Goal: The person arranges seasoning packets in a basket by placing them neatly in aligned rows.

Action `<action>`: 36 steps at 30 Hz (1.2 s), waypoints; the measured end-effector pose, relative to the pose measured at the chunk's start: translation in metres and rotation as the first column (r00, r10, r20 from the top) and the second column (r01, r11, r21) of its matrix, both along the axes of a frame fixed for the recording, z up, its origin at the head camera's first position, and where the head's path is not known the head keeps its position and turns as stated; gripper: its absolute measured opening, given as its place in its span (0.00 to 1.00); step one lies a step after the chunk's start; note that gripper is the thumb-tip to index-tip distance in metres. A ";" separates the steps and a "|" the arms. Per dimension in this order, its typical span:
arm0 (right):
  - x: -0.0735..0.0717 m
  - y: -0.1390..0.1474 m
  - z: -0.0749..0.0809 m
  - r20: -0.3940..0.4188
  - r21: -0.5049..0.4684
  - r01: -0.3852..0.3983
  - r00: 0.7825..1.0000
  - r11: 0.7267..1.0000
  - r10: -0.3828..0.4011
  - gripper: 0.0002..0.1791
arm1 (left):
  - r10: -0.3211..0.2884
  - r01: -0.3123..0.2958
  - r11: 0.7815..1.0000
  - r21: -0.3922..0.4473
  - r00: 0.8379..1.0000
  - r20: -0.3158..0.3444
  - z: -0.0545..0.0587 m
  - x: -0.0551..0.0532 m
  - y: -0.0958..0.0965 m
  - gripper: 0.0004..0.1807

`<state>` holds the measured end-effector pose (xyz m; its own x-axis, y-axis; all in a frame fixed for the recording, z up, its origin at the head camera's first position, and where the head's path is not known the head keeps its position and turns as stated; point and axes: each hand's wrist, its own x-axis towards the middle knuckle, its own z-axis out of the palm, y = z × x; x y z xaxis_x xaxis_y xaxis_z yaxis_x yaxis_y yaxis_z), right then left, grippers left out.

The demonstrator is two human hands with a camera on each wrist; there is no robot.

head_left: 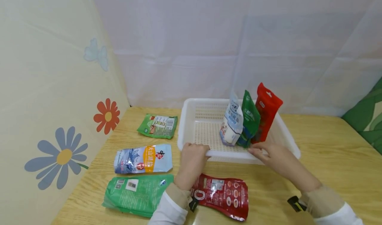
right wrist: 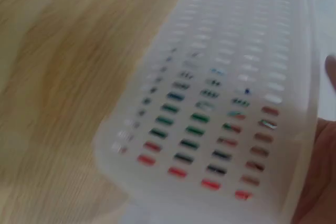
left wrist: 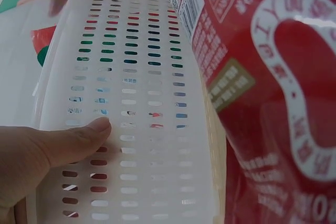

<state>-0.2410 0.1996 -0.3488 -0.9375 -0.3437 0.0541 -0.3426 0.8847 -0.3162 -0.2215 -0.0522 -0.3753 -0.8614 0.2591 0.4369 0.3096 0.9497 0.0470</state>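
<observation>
A white plastic basket (head_left: 238, 155) with slotted walls sits on the table. My left hand (head_left: 192, 163) grips its near rim toward the left corner; in the left wrist view the thumb (left wrist: 84, 140) presses the outer wall. At the same rim, farther right, my right hand (head_left: 274, 158) holds the edge, partly hidden behind the wall in the right wrist view. Standing in the basket's right half are a white-and-blue packet (head_left: 232, 124), a green packet (head_left: 250, 115) and a red packet (head_left: 267, 109). Below my left hand lies a dark red pouch (head_left: 223, 195).
Left of the basket lie a small green packet (head_left: 159, 125), a blue-and-orange packet (head_left: 143, 158) and a larger green bag (head_left: 138, 193) on the wooden table (head_left: 322, 152). A white cloth (head_left: 185, 46) hangs behind; a flower-printed sheet (head_left: 44, 102) borders the left side.
</observation>
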 end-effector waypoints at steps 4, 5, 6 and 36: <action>0.009 0.011 -0.011 -0.144 0.080 -0.020 0.989 0.997 0.031 0.32 | -0.008 0.008 1.000 -0.015 1.000 -0.025 -0.002 0.000 0.000 0.08; 0.010 0.013 -0.014 -0.178 0.095 -0.021 0.983 0.995 0.037 0.32 | -0.011 0.010 1.000 -0.019 0.999 -0.033 -0.002 0.000 0.000 0.08; 0.010 0.014 -0.016 -0.207 0.102 -0.023 0.977 0.995 0.044 0.31 | -0.014 0.013 1.000 -0.022 0.999 -0.036 -0.002 0.001 0.000 0.08; 0.009 0.015 -0.027 -0.428 0.174 -0.057 0.895 0.983 0.128 0.11 | -0.183 0.202 0.979 -0.005 0.897 0.401 0.022 0.001 -0.017 0.39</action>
<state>-0.2321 0.2147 -0.3755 -0.7950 -0.4649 0.3896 -0.4974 0.8673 0.0198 -0.2208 -0.0696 -0.3536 -0.8919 0.4490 0.0532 0.4514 0.8774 0.1625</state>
